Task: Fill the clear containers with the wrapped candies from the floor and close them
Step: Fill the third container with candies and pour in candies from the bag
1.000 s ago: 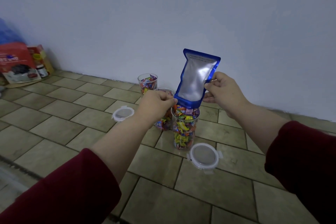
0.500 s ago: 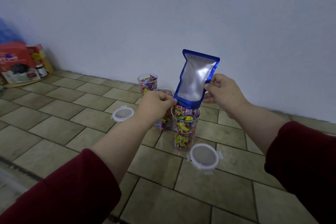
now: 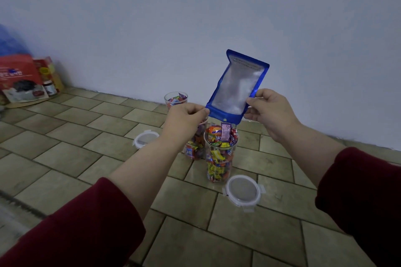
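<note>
A blue and silver candy bag point(image 3: 235, 86) is held upside down, its mouth just above a tall clear container point(image 3: 219, 158) heaped with wrapped candies. My left hand point(image 3: 186, 115) pinches the bag's lower left corner. My right hand point(image 3: 269, 110) grips its right edge. A pink wrapped candy point(image 3: 225, 131) sits at the bag's mouth on top of the heap. A second container point(image 3: 195, 147) with candies stands behind my left hand, partly hidden. A third container point(image 3: 175, 99) stands near the wall.
One clear round lid point(image 3: 243, 191) lies on the tiles right of the near container, another lid point(image 3: 144, 137) lies to the left. Red boxes and a small jar point(image 3: 26, 80) lean against the wall at far left. The wall runs close behind the containers.
The bag has tilted a little further to the right and risen slightly. A pink candy now shows at its mouth on the heap. Both hands keep their hold.
</note>
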Demonstrator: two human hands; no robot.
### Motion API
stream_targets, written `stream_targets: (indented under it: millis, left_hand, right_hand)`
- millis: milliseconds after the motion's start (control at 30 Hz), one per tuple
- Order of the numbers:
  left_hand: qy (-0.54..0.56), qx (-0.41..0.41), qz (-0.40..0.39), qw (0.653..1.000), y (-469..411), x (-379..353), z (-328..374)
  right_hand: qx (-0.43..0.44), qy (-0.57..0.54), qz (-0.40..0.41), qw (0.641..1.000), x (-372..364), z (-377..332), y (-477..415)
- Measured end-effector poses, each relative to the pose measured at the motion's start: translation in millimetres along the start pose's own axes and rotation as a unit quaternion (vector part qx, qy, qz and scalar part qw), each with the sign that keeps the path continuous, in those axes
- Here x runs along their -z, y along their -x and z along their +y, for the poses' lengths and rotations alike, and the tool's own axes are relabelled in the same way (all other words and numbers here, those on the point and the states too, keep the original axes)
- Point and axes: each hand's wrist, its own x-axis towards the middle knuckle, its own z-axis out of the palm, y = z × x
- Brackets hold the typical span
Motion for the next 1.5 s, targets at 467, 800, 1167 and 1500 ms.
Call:
stream_targets:
  millis: [467,800,1167,1500]
  left_hand:
    - [-0.096,-0.04,-0.05,0.993,8.7,-17.8,-3.6]
    - [-0.22,-0.168,-0.092,0.957,21.7,-11.4,-21.2]
    - [-0.32,-0.239,-0.196,0.895,24.3,-19.0,-19.8]
    - [-0.392,-0.257,-0.229,0.853,22.7,-21.9,-20.1]
  right_hand:
    - [-0.156,-0.112,0.093,0.977,23.0,39.9,0.6]
    - [-0.352,0.034,0.11,0.929,39.7,129.6,20.5]
    - [-0.355,0.098,0.078,0.926,38.4,123.6,19.6]
    - [-0.323,0.121,0.081,0.935,33.1,121.3,25.0]
